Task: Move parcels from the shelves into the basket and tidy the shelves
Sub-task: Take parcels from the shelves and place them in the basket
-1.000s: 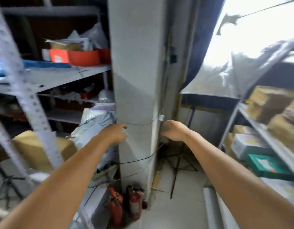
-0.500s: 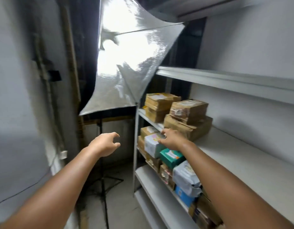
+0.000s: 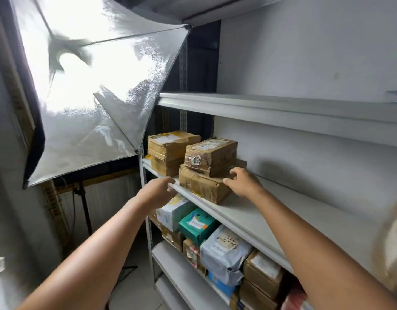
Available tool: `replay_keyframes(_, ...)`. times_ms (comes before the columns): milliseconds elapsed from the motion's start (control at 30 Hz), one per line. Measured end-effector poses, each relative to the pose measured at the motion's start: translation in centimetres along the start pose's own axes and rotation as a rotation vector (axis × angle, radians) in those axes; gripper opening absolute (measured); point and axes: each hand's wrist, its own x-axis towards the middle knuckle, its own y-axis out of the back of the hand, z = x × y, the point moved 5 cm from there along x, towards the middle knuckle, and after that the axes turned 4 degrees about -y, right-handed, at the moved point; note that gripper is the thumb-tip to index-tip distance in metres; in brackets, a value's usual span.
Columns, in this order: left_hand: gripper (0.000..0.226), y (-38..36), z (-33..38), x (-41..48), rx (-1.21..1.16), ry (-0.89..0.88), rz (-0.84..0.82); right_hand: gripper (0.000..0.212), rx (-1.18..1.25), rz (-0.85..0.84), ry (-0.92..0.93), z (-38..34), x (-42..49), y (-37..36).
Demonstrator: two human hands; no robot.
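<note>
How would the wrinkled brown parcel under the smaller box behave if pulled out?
Probably fairly stiff: the parcel keeps boxy corners. Its glossy surface may feel slippery. The smaller box resting on it would likely shift or topple.

Four taped brown parcels sit stacked in pairs on the white middle shelf.
</note>
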Motion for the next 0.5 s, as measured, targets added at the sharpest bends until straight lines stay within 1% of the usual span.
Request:
replay_keyframes(133, 0.047, 0.2, 0.2, 3.5, -0.088, 0.003, 0.042, 0.057, 0.110, 0.022, -0.030, -0.4, 2.8, 0.0)
replay_keyframes(300, 0.059, 0.4, 0.1, 8.6, -0.272, -0.024, 0.100, 0.064, 0.253, 0.101, -0.079, -2.1, 6.6, 0.0)
replay_keyframes(367, 0.067, 0.3, -0.1, 10.7, -0.344, -0.053, 0.111, 0.074, 0.343, 0.111, -0.126, -2.7, 8.0, -0.5)
replay_keyframes(467, 0.082, 0.1, -0.2, 13.3, -0.431, -0.095, 0.101, 0.099, 0.449, 0.124, -0.214, -3.0, 10.4, -1.6)
replay_keyframes(500, 0.085, 0.0, -0.2, 14.1, -0.444, -0.112, 0.087, 0.101, 0.483, 0.127, -0.241, -3.1, 10.9, -1.8)
